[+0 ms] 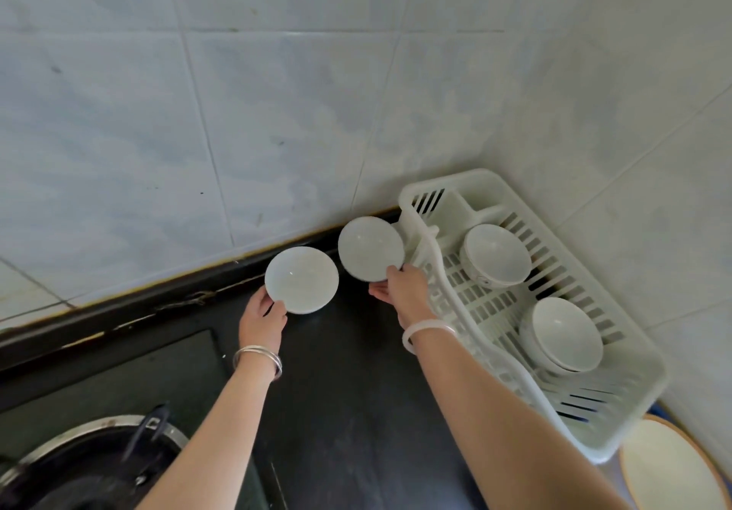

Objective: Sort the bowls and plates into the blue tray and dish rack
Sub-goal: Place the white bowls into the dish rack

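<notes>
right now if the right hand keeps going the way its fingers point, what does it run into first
Likely the tiled wall. The right hand, holding a white bowl, points up and away beside the dish rack; depth is unclear.

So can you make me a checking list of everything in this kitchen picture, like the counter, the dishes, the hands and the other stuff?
Surface: dark countertop, bare in the middle.
Job's things: white dish rack in the corner, with two white bowls inside, far bowl and near bowl. A plate sits at the lower right on something blue, barely seen.
Clutter: nothing seen.
Grippers: left hand holds the left bowl; right hand holds the right bowl beside the rack.
Cables: nothing seen.
Surroundings: pale tiled wall; gas stove burner at lower left.
</notes>
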`<state>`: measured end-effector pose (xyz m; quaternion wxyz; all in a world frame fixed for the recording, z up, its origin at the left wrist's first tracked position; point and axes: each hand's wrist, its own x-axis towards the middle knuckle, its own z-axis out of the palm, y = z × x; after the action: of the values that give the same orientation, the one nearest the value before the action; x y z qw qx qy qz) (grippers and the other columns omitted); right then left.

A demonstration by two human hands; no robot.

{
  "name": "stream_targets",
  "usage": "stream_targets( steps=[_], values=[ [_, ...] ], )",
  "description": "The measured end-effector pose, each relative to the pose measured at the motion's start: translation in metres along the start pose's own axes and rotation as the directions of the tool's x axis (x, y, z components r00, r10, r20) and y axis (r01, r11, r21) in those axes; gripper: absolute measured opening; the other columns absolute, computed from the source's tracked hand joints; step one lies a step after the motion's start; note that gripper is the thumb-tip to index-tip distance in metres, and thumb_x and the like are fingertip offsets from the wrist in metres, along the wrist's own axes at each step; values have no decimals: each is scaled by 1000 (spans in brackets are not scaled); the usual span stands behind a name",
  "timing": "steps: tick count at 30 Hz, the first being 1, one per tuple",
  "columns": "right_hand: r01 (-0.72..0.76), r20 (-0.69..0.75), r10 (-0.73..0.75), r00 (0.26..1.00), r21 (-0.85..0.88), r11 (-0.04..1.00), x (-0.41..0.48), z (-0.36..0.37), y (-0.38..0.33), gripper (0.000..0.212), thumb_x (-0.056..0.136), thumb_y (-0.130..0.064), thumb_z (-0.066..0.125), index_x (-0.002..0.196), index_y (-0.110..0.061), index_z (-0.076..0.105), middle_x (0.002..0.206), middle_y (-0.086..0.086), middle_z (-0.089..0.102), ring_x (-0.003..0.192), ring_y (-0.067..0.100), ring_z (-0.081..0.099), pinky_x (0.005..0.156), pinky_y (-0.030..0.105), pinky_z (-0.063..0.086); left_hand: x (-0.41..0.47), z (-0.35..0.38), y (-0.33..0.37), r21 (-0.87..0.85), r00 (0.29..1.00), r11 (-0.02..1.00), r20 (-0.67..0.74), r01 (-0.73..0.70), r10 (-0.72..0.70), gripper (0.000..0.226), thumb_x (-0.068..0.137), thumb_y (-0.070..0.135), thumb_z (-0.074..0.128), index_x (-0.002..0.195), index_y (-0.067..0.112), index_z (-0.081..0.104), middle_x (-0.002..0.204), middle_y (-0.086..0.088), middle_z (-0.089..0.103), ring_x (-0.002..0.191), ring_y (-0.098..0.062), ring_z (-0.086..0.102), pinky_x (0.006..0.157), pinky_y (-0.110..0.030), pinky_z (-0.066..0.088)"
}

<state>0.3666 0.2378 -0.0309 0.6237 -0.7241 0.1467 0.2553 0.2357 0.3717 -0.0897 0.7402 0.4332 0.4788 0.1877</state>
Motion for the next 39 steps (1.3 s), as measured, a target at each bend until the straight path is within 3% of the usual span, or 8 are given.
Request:
stream_targets(
  steps=[4,8,14,18,24,31,35,39],
  values=[
    [151,125,-125,984,-228,962,-12,6,-8,12,95,-11,45,105,-14,50,96,15,67,79,21,68,49,18,55,-1,0,1,-104,999,994,34,39,-36,46,89,2,52,133,13,46,129,-13,56,121,-29,52,106,-42,40],
    [235,204,-154,967,-472,850,-20,25,-6,12,92,-14,45,98,-11,55,76,9,69,65,18,68,70,31,60,0,0,5,-148,998,987,22,68,-65,40,88,5,54,127,13,51,104,-4,62,106,-24,57,96,-34,44],
    [237,236,-113,965,-601,763,-28,42,2,8,91,-15,47,93,-11,54,89,16,71,75,23,69,73,30,55,1,-1,10,-132,997,988,28,75,-71,40,89,0,51,127,9,50,108,-12,58,106,-25,56,100,-37,43],
    [236,236,-111,965,-608,758,-26,47,8,8,92,-16,48,98,-13,53,90,15,70,68,16,63,62,22,50,4,-3,10,-119,996,989,6,90,-90,35,91,5,50,126,11,53,113,-9,57,104,-23,57,97,-36,46],
    [243,240,-122,963,-585,774,-17,47,17,6,93,-17,50,98,-17,48,90,11,64,66,15,59,68,30,55,10,-2,13,-146,991,981,-19,127,-131,25,91,14,51,116,16,57,117,-8,58,105,-24,57,93,-36,47],
    [-100,321,183,929,-258,961,-18,45,16,49,95,-14,51,141,-23,39,136,12,50,100,27,66,81,38,58,11,-4,31,-147,979,969,78,198,-188,32,88,27,56,120,20,53,120,-6,55,106,-26,55,79,-37,50],
    [-45,290,114,950,-234,971,-22,43,22,48,93,-6,51,138,-19,46,136,11,51,109,28,62,84,39,58,5,-7,34,-73,978,978,98,193,-185,41,88,30,58,126,20,50,128,-9,54,107,-29,56,74,-37,52],
    [62,249,2,968,-250,966,-33,28,16,42,93,-9,51,135,-19,51,128,8,58,105,25,64,82,37,59,-10,-1,40,-33,979,989,146,147,-141,25,89,28,56,114,22,54,120,-9,58,90,-23,62,65,-33,54]
  ],
)
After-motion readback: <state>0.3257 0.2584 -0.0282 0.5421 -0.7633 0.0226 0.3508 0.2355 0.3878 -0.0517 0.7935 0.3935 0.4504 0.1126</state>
